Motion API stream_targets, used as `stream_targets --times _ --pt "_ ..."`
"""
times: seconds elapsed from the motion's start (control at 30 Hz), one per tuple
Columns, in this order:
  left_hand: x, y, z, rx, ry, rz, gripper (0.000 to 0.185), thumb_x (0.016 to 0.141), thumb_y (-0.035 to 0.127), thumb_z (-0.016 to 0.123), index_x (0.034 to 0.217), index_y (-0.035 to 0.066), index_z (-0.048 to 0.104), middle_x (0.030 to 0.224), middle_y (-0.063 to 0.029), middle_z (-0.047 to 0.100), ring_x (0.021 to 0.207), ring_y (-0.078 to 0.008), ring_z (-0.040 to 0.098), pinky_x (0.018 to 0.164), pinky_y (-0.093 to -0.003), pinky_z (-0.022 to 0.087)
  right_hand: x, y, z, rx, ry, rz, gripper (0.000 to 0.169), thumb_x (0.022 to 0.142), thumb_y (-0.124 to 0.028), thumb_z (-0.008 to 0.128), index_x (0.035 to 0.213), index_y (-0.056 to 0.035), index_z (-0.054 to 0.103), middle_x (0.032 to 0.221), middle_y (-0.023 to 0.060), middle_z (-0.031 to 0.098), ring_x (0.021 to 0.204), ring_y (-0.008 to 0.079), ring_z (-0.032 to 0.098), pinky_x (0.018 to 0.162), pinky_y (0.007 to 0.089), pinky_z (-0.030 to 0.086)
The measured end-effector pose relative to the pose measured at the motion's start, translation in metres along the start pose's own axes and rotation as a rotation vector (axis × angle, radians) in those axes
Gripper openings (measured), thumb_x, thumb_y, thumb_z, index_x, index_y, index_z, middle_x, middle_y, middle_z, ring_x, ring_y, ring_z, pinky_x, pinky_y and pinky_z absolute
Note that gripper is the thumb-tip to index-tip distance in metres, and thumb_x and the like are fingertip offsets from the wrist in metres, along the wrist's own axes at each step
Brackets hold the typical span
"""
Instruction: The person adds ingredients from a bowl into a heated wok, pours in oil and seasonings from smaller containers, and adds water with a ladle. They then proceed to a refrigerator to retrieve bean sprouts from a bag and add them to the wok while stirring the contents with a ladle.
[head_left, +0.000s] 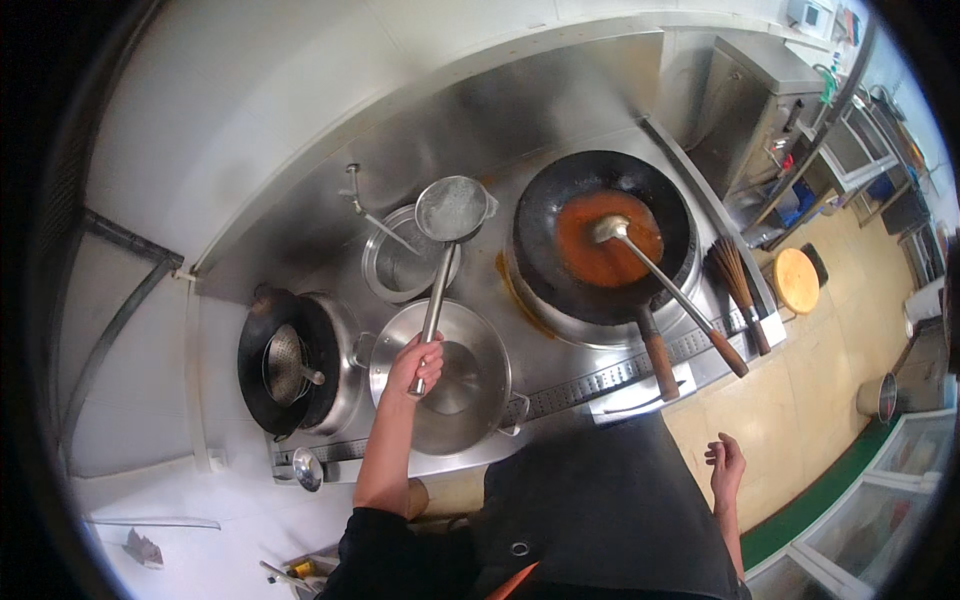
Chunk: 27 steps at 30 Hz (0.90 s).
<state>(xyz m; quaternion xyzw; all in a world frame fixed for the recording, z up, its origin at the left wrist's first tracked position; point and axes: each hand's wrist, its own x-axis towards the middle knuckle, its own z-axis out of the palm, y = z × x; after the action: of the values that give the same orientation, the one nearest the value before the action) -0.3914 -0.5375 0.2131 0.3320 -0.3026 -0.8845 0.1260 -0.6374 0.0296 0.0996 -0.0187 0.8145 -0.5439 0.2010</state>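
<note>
My left hand (421, 365) is closed around the metal handle of a round fine-mesh strainer (452, 208). The strainer's head is over the edge of a steel pot (375, 264) below a wall faucet, and the handle crosses a wide steel pan (480, 375). At the lower right, my right hand (725, 456) hangs with fingers loosely bent, holding nothing. A black wok (540, 225) on the range holds reddish-orange liquid (581, 259). A ladle (664, 277) rests in it, its wooden grip reaching past the rim.
At the left a second wok (255, 367) holds a perforated skimmer (286, 364). A bamboo wok brush (733, 274) lies beside the large wok. The faucet (352, 187) stands at the back. On the floor at the right is a round-topped stool (796, 281).
</note>
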Motion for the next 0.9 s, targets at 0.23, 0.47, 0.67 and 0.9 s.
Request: stream_targets --times 0.23,0.47,0.67,0.9 --pt "0.012 -0.026 0.044 0.12 0.072 -0.041 0.016 0.091 0.005 0.049 0.107 0.004 0.051 0.064 0.0003 0.044 0.04 -0.0053 0.038 0.033 -0.0201 0.033 0.0 0.008 -0.012 0.026 0.007 0.002 0.025 0.095 -0.008 0.049 0.116 0.0049 0.056 0.085 0.0103 0.066 0.072 0.0139 0.064 0.061 0.0255 0.052" --pt "0.019 -0.041 0.066 0.346 0.145 0.025 0.018 0.088 0.004 0.052 0.105 0.006 0.049 0.065 -0.0012 0.046 0.041 -0.0074 0.04 0.034 -0.0221 0.034 0.003 0.023 -0.017 0.092 0.018 0.032 0.025 0.095 -0.007 0.049 0.116 0.005 0.056 0.086 0.0103 0.066 0.072 0.0137 0.064 0.061 0.025 0.052" --pt "0.017 -0.052 0.076 0.524 0.238 0.063 0.021 0.087 0.003 0.052 0.107 0.005 0.047 0.065 -0.0017 0.046 0.04 -0.0079 0.041 0.034 -0.0228 0.035 0.01 0.023 -0.015 0.09 -0.011 0.022 0.025 0.095 -0.007 0.049 0.116 0.0053 0.056 0.085 0.0099 0.065 0.072 0.0137 0.064 0.061 0.0252 0.052" --pt "0.011 -0.063 0.089 0.831 0.332 0.14 0.026 0.085 0.003 0.052 0.11 0.002 0.046 0.063 -0.0029 0.048 0.04 -0.0088 0.043 0.034 -0.0247 0.035 0.023 0.011 -0.015 0.054 -0.041 0.011 0.025 0.095 -0.007 0.049 0.115 0.0056 0.057 0.084 0.0101 0.065 0.072 0.0139 0.063 0.061 0.0253 0.052"
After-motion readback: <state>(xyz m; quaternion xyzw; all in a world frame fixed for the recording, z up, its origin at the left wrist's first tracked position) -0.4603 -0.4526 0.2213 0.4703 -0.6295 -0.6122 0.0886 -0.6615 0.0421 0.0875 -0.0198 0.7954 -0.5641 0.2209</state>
